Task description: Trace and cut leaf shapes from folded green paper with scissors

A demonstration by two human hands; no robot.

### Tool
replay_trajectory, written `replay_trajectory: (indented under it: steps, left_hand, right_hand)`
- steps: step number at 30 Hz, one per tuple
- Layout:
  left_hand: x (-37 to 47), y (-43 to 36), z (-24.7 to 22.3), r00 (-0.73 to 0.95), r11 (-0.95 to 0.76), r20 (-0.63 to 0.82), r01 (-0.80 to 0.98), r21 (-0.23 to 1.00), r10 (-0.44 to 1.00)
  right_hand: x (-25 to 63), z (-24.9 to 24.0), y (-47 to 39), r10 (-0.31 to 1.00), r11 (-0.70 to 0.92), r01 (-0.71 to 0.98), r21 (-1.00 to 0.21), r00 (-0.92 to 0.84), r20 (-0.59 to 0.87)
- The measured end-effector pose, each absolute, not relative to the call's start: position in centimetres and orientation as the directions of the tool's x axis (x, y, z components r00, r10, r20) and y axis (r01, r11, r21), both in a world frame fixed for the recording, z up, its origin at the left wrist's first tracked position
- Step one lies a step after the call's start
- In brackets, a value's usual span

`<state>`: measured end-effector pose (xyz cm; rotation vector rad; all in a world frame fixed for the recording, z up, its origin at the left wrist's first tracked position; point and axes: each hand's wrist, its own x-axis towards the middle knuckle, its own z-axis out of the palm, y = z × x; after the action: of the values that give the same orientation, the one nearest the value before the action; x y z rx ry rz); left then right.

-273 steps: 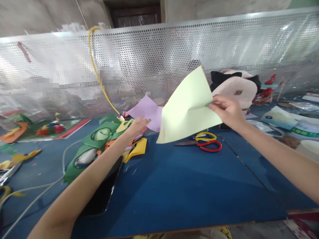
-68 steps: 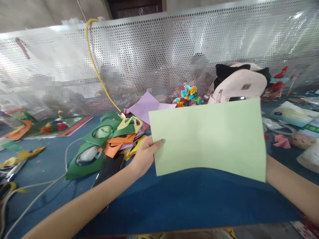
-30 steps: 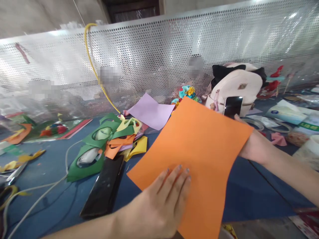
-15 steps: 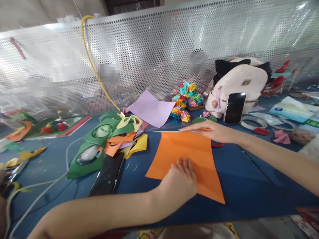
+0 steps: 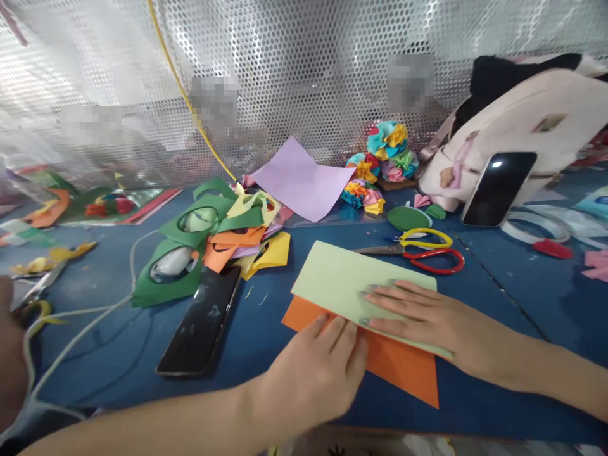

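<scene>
An orange sheet (image 5: 403,367) lies on the blue table, with its far part folded over toward me so that a pale green face (image 5: 342,272) shows on top. My right hand (image 5: 413,313) rests on the green face with its fingers spread. At the near edge of the green part, my left hand (image 5: 323,361) presses down with bent fingers close together; whether they pinch the paper is hidden. Scissors (image 5: 430,247) with yellow and red handles lie just beyond the folded sheet.
A black phone (image 5: 199,329) and green cut paper (image 5: 168,275) are at left. Behind are a purple sheet (image 5: 304,180) and paper flowers (image 5: 387,142). An upright phone (image 5: 501,190) leans on a pale backpack (image 5: 522,120). A person's hand (image 5: 9,354) is at the far left.
The orange sheet's far part has been folded toward me, showing pale green. My right hand has moved from the far edge onto the fold. The scissors are now uncovered, and the view has tilted down.
</scene>
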<state>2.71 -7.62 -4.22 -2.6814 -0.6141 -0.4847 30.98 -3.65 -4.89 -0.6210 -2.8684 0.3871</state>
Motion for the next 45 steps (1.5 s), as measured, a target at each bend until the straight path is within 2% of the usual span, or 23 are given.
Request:
replay_trajectory:
  steps: [3,7,11,14,18,22,29,40,45]
  left_hand:
    - [2.0,-9.9,-4.4,0.831,-0.823,0.389,0.511,-0.249,0.398]
    - [1.1,-11.4,-4.5,0.754,-0.77,0.388,0.62,-0.153,0.53]
    - [-0.6,-11.1,-4.0,0.682,-0.752,0.446,0.659,-0.031,0.579]
    - [-2.1,-11.0,-3.7,0.608,-0.695,0.474,0.719,0.012,0.637]
    - [-3.5,-11.5,-4.3,0.592,-0.654,0.461,0.756,-0.032,0.661]
    - [-3.9,-11.9,-5.3,0.604,-0.665,0.48,0.745,-0.056,0.636]
    - [-4.1,-12.0,-5.9,0.569,-0.677,0.541,0.736,0.002,0.62]
    - [-4.3,-12.1,-6.1,0.558,-0.682,0.548,0.731,0.03,0.623]
    - [-4.1,-12.0,-6.3,0.546,-0.668,0.553,0.744,0.027,0.63]
  right_hand:
    - [30.7,-5.4,-4.4,0.41,0.895,0.372,-0.246,-0.904,0.125]
    - [30.5,-5.9,-5.1,0.395,0.909,0.361,-0.21,-0.907,0.148]
    - [30.3,-6.3,-5.7,0.401,0.902,0.372,-0.218,-0.909,0.112]
    - [30.1,-6.4,-5.9,0.423,0.888,0.393,-0.239,-0.902,0.089]
    - [29.6,-6.2,-6.1,0.432,0.873,0.383,-0.302,-0.895,0.114]
    - [29.1,-6.2,-6.2,0.437,0.871,0.381,-0.311,-0.89,0.134]
    - [28.9,-5.9,-6.6,0.415,0.887,0.378,-0.266,-0.905,0.094]
    - [28.5,-5.6,-6.5,0.439,0.863,0.385,-0.327,-0.892,0.108]
    - [28.6,-5.8,-6.5,0.424,0.874,0.373,-0.311,-0.899,0.112]
